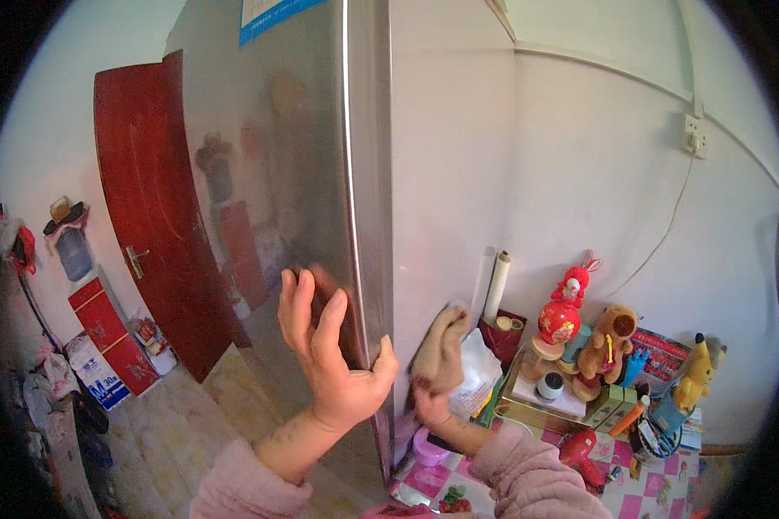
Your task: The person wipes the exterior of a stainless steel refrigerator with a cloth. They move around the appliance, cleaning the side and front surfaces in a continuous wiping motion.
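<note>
A tall refrigerator with a shiny grey door [279, 162] and a pale side panel [454, 143] stands before me. My left hand [337, 363] rests at the door's vertical edge, fingers spread on the front and thumb round the side. It holds no loose thing. With my right hand [433, 405] I hold a brown cloth [443, 353] up against the lower part of the side panel. Part of that hand is hidden behind the cloth. A white plastic bag [479, 370] lies right beside the cloth.
A table with a pink-and-white checked cover [428, 480] bears a pink bowl [431, 447], a red hair dryer [579, 454], a small white camera [550, 386] and plush toys [609, 344]. A cord hangs from a wall socket [694, 137]. A red door [143, 194] stands left.
</note>
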The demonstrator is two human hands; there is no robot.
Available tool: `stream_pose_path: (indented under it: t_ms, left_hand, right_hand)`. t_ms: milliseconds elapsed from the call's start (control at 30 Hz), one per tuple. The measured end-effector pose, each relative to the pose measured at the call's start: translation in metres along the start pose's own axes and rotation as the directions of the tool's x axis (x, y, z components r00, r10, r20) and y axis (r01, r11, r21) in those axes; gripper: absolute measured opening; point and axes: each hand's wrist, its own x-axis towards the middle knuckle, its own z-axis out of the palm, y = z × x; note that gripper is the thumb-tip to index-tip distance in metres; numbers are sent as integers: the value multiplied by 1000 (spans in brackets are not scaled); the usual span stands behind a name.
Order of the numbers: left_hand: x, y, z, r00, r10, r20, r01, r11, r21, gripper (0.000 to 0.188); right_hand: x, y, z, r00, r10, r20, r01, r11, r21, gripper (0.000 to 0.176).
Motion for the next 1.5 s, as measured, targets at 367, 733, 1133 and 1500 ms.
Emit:
stream_pose_path:
  t_ms: [367, 733, 1133, 1500]
  left_hand:
    - [-1, -1, -2, 1000, -2, -3, 2, 1000, 5, 75]
    - [1, 1, -4, 999, -8, 38, 7, 1000, 27, 75]
    - [1, 2, 7, 1000, -1, 9, 1, 1000, -2, 76]
    - [4, 4, 0, 1000, 6, -17, -6, 1000, 17, 77]
  right_hand:
    - [111, -70, 17, 908, -417, -34, 418, 898, 136, 47]
    - [307, 16, -1, 990, 104, -97, -82, 974, 213, 66]
    - [264, 80, -19, 953, 265, -148, -216, 935, 282, 66]
    - [-64, -18, -10, 962, -62, 267, -6, 969, 248, 74]
